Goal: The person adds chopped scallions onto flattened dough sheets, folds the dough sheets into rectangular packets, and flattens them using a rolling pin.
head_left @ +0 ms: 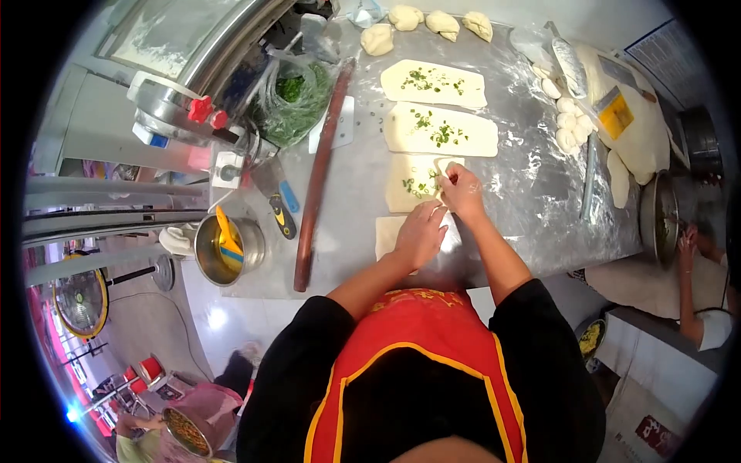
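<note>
We see both hands working close together at the right-hand side of the third dough sheet (pixel 409 185), counted from the far end of the metal table (pixel 355 247). Our right hand (pixel 461 191) is bent at the wrist, palm down, its thumb and forefinger closed in a pinch on the sheet's raised edge; the forearm slants in from the lower right. Our left hand (pixel 421 233) lies lower and nearer the apron (pixel 432 328), back upward, fingers together and pointing to the right hand; its fingertips meet the sheet's near right corner, though we cannot tell whether they grip it.

The third sheet bears chopped green onion. Beyond it lie two longer sheets, the second dough sheet (pixel 478 139) and the farthest dough sheet (pixel 397 81), both flat and similarly sprinkled. A fourth dough sheet (pixel 388 235) lies partly beneath the left hand.

To the left we note the rolling pin (pixel 324 174), lengthwise, a plastic bag of greens (pixel 290 100), a blue-handled scraper (pixel 289 196), a black-and-yellow handled tool (pixel 282 216) and a metal pot (pixel 257 245) holding a yellow-handled brush (pixel 225 228). Four dough lumps (pixel 377 39) sit at the far edge; small dough balls (pixel 567 123) and a large dough mass (pixel 648 143) lie right. Farther right, another person's hands (pixel 685 241) are at a large bowl (pixel 665 208).
</note>
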`<control>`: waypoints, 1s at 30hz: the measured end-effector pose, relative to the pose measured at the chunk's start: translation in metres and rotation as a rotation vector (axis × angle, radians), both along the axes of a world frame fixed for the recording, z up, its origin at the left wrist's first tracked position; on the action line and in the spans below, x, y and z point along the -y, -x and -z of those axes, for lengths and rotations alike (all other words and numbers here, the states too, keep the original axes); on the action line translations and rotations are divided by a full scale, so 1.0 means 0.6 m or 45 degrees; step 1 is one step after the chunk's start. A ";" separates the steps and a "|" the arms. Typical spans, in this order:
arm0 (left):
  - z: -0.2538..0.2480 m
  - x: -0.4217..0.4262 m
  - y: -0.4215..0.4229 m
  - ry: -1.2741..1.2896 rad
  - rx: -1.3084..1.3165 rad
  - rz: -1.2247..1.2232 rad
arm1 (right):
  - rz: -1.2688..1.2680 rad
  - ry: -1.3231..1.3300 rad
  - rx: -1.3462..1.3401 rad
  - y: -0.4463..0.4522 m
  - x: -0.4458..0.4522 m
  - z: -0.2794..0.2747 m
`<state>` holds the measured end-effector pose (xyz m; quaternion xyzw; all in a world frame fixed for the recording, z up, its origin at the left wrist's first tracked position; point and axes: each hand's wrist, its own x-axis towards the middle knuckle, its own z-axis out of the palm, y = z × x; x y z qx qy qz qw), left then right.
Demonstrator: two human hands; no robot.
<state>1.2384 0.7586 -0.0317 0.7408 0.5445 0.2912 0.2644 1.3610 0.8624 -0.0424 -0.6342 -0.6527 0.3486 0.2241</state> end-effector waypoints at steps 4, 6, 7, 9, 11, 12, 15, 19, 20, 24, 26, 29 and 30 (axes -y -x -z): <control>0.014 -0.011 -0.008 0.073 -0.240 0.022 | -0.055 -0.002 -0.001 0.002 0.005 -0.036; 0.013 -0.021 -0.009 0.069 -0.344 0.048 | -0.213 -0.264 0.056 -0.011 0.007 -0.029; 0.013 -0.026 -0.009 0.067 -0.396 0.063 | -0.290 -0.395 0.083 -0.018 0.006 -0.023; 0.022 -0.030 -0.014 0.011 -0.345 0.041 | -0.529 -0.494 0.341 -0.028 0.004 -0.007; 0.026 -0.032 -0.013 0.027 -0.318 0.050 | -0.694 -0.546 0.452 -0.030 0.006 0.016; 0.018 -0.034 -0.010 0.071 -0.314 0.065 | -0.744 -0.550 0.433 -0.028 0.009 0.024; 0.023 -0.032 -0.007 0.031 -0.308 0.051 | -0.780 -0.573 0.444 -0.028 0.011 0.037; 0.022 -0.032 -0.005 0.018 -0.274 0.031 | -0.745 -0.585 0.470 -0.022 0.011 0.036; 0.021 -0.035 -0.005 0.046 -0.291 0.032 | -0.752 -0.556 0.475 -0.022 0.008 0.036; 0.018 -0.043 -0.003 0.084 -0.380 0.086 | -0.614 -0.530 0.260 -0.031 0.008 0.025; 0.023 -0.043 -0.004 0.107 -0.286 0.090 | -0.333 -0.356 0.091 -0.041 0.007 0.017; 0.015 -0.042 -0.024 0.225 0.103 0.032 | 0.229 0.127 -0.142 -0.065 0.003 0.026; 0.021 -0.043 -0.033 0.345 0.236 -0.042 | 0.349 0.234 -0.271 -0.071 -0.006 0.062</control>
